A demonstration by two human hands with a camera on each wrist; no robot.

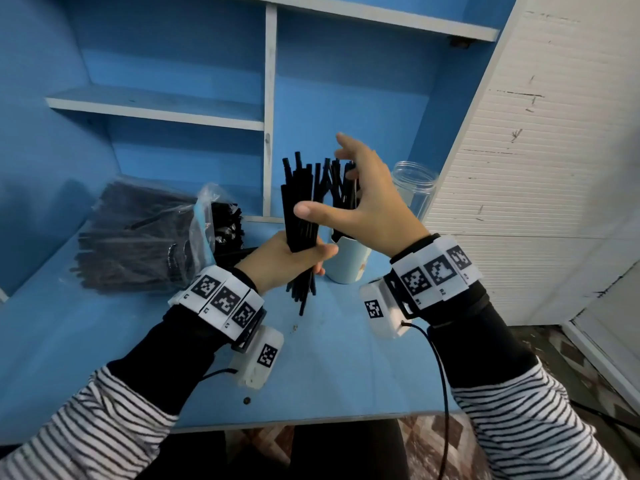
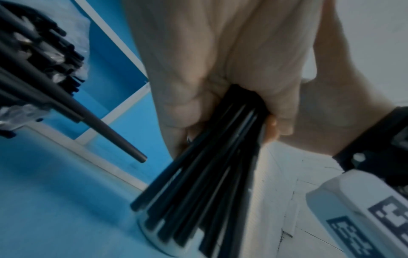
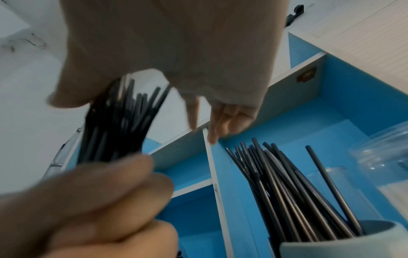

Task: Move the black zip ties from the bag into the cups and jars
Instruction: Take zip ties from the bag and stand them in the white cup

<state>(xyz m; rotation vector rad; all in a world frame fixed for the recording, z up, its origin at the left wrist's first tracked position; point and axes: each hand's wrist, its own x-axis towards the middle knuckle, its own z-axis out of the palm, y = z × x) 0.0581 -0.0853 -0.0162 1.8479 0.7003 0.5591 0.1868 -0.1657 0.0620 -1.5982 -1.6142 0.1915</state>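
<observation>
My left hand (image 1: pixel 304 258) grips a bundle of black zip ties (image 1: pixel 303 202) upright above the blue table (image 1: pixel 332 368). My right hand (image 1: pixel 341 188) hovers over the bundle's upper half with fingers spread; its thumb (image 1: pixel 304 211) lies against the ties. A pale cup (image 1: pixel 346 265) behind my left hand holds several zip ties (image 3: pixel 287 183). The clear jar (image 1: pixel 414 188) stands at the back right. The clear bag (image 1: pixel 138 237) full of zip ties lies on the left. In the left wrist view, my curled fingers (image 2: pixel 181 108) clamp the bundle (image 2: pixel 209 165).
Blue shelving with white edges (image 1: pixel 270 109) backs the table. A white slatted wall (image 1: pixel 519 168) closes the right side. Wrist cameras and cables (image 1: pixel 440 375) hang below both wrists. One loose zip tie (image 2: pixel 106 129) juts out from the bag.
</observation>
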